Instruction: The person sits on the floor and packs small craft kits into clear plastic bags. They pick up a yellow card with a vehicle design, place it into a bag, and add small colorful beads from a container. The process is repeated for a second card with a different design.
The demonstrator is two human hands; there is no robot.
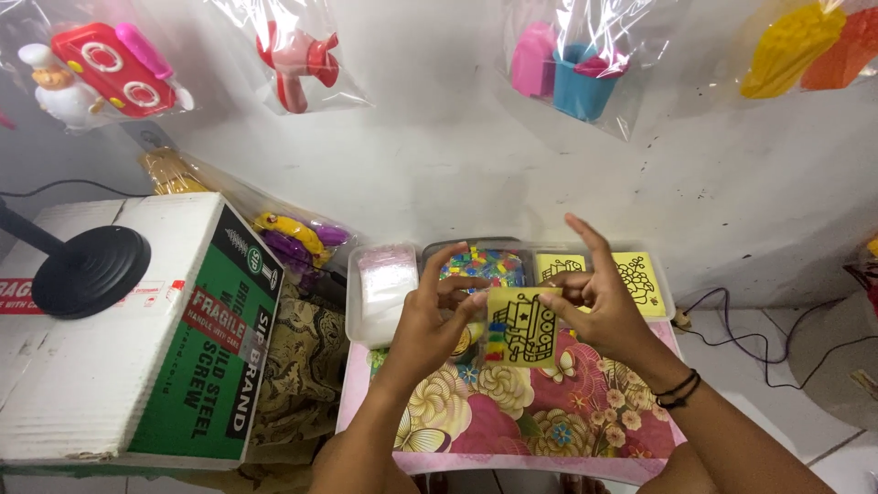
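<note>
Both hands pinch one small yellow card printed with a black line drawing point(522, 327) above the flowered pink tabletop point(512, 416): left hand point(430, 320) grips its left edge, right hand point(599, 306) its top right, index finger raised. Judging by this, the card is being readied; careful fingertip placement comes next. Behind, a clear plastic divided tray point(366, 316) holds white material, multicoloured bits and more yellow cards.

A small low table point(512, 430) carries a pink floral cover and stands on the white tiled floor point(777, 366). At the table's far edge lies 1 clear compartment tray point(361, 320). A cardboard box point(128, 348) rests just left of the table.
</note>
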